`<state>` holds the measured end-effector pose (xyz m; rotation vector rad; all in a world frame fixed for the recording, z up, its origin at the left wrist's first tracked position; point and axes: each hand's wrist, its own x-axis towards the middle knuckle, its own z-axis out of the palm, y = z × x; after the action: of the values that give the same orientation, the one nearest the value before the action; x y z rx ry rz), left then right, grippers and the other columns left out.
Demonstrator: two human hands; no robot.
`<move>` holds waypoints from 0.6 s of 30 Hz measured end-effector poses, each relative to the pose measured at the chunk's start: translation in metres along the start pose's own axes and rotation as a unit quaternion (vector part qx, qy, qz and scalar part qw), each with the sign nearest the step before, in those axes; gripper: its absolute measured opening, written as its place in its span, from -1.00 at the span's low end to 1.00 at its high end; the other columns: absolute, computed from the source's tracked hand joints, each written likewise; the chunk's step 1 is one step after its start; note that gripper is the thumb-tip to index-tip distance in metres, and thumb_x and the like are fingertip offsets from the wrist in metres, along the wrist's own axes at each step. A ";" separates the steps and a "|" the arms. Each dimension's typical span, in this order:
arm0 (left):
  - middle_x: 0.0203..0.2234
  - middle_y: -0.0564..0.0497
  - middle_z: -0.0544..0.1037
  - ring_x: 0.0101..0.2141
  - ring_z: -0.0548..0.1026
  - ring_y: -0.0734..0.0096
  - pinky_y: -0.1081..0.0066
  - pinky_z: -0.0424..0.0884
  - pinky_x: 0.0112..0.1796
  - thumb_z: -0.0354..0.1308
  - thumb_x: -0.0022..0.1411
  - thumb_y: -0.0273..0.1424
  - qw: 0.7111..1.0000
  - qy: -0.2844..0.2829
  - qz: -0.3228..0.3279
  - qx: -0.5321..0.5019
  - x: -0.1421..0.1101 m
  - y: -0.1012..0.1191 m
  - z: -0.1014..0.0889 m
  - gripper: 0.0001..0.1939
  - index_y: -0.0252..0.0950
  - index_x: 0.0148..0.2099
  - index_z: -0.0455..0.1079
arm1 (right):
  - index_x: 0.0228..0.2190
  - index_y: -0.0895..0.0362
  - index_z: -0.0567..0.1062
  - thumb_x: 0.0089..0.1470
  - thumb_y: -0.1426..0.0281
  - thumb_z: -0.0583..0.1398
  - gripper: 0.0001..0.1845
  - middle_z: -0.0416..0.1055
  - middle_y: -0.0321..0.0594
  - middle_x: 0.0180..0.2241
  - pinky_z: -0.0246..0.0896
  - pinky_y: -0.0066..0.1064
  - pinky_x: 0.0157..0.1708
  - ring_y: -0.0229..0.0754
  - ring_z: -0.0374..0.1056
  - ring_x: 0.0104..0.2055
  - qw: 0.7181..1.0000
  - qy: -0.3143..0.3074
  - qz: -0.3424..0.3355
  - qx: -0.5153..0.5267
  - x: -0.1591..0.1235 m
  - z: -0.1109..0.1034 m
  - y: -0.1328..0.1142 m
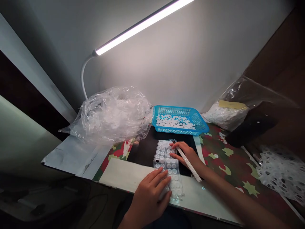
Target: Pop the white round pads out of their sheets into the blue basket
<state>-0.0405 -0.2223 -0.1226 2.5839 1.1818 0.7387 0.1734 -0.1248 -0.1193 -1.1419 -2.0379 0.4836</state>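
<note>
Rows of round white discs cover a translucent sheet (174, 185) lying at the front of the table. Its far part (162, 149) has the same discs, and a dark oval hole shows near the middle. My left hand (152, 190) rests with fingers stretched out over the left side of the near part. A slim white stick (189, 163) slants through my right hand (187, 154), its blunt end toward me. The right fingertips touch or hover at the discs of the far part; I cannot tell which. The stick's far tip is hidden by the fingers.
Loose white discs fill a blue basket (202, 128) behind the sheet. A large clear bag (111, 117) stands left, another filled bag (224, 114) right. A lamp (143, 27) hangs above. A dark cylinder (250, 128) and white holed material (283, 173) lie right.
</note>
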 end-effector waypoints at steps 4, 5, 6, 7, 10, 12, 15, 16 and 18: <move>0.14 -0.02 0.32 0.16 0.23 0.20 0.17 0.33 0.08 0.02 0.27 -0.35 1.000 -0.029 -0.008 -0.006 0.005 0.002 -0.002 -0.59 -0.23 0.16 0.23 | -0.46 0.09 0.33 0.10 0.41 0.17 -0.88 0.41 -0.26 -0.41 0.32 -0.36 -0.32 -0.18 0.40 -0.35 0.999 0.001 -0.038 -0.006 0.012 -0.002 0.006; 0.15 -0.02 0.29 0.17 0.21 0.21 0.17 0.31 0.09 0.01 0.28 -0.32 0.999 -0.037 -0.007 -0.006 0.007 0.002 -0.003 -0.57 -0.23 0.19 0.20 | -0.48 0.09 0.33 0.11 0.42 0.15 -0.86 0.40 -0.27 -0.43 0.31 -0.36 -0.34 -0.19 0.39 -0.37 0.999 0.007 -0.043 -0.010 0.017 -0.003 0.008; 0.17 -0.02 0.27 0.18 0.19 0.21 0.16 0.29 0.11 0.00 0.30 -0.30 0.999 -0.043 -0.006 -0.007 0.010 0.003 -0.003 -0.55 -0.23 0.21 0.16 | -0.49 0.09 0.32 0.12 0.42 0.13 -0.85 0.40 -0.26 -0.44 0.30 -0.35 -0.32 -0.18 0.38 -0.36 0.999 0.016 -0.047 -0.015 0.023 -0.005 0.009; 0.19 -0.03 0.24 0.19 0.18 0.21 0.15 0.28 0.11 -0.01 0.31 -0.28 0.999 -0.048 -0.003 -0.007 0.013 0.004 -0.004 -0.53 -0.23 0.23 0.13 | -0.49 0.09 0.32 0.14 0.42 0.12 -0.84 0.40 -0.24 -0.43 0.29 -0.32 -0.30 -0.16 0.38 -0.34 0.998 0.029 -0.050 -0.022 0.029 -0.008 0.010; 0.21 -0.06 0.21 0.20 0.16 0.20 0.12 0.24 0.13 -0.04 0.33 -0.23 0.999 -0.047 0.005 -0.005 0.021 0.005 -0.002 -0.50 -0.25 0.26 0.08 | -0.44 0.10 0.35 0.15 0.40 0.11 -0.88 0.43 -0.17 -0.36 0.25 -0.21 -0.18 -0.08 0.36 -0.25 0.995 0.065 -0.062 -0.044 0.042 -0.017 0.009; 0.21 -0.07 0.20 0.20 0.15 0.19 0.11 0.23 0.13 -0.04 0.33 -0.22 0.999 -0.039 0.011 0.000 0.026 0.005 0.000 -0.49 -0.26 0.26 0.08 | -0.34 0.10 0.38 0.13 0.36 0.15 -0.94 0.45 -0.14 -0.27 0.21 -0.14 -0.10 -0.03 0.35 -0.16 0.993 0.075 -0.069 -0.056 0.045 -0.022 0.005; 0.20 -0.09 0.21 0.20 0.16 0.19 0.11 0.23 0.14 -0.02 0.32 -0.23 1.000 -0.024 0.020 0.007 0.029 0.005 0.003 -0.49 -0.27 0.26 0.08 | -0.13 0.08 0.37 0.16 0.29 0.14 -0.76 0.43 -0.13 -0.16 0.21 -0.16 -0.07 -0.05 0.35 -0.11 0.995 0.056 -0.069 -0.040 0.036 -0.025 -0.004; 0.21 -0.09 0.20 0.20 0.15 0.19 0.12 0.22 0.14 -0.02 0.32 -0.23 1.000 -0.020 0.021 0.009 0.029 0.005 0.005 -0.48 -0.27 0.26 0.07 | -0.09 0.07 0.36 0.20 0.27 0.09 -0.74 0.43 -0.14 -0.18 0.24 -0.21 -0.10 -0.09 0.36 -0.14 0.997 0.037 -0.067 -0.020 0.031 -0.025 -0.006; 0.23 -0.11 0.15 0.21 0.12 0.18 0.12 0.21 0.14 -0.04 0.33 -0.20 0.999 -0.020 0.020 0.014 0.029 0.006 0.007 -0.45 -0.28 0.28 0.03 | -0.08 0.06 0.38 0.25 0.24 -0.01 -0.70 0.42 -0.16 -0.24 0.28 -0.30 -0.17 -0.16 0.38 -0.22 0.998 0.000 -0.063 0.017 0.020 -0.023 -0.010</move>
<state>-0.0168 -0.2043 -0.1158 2.6400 1.1405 0.6796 0.1784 -0.1141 -0.0898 -0.9874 -2.0791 0.4537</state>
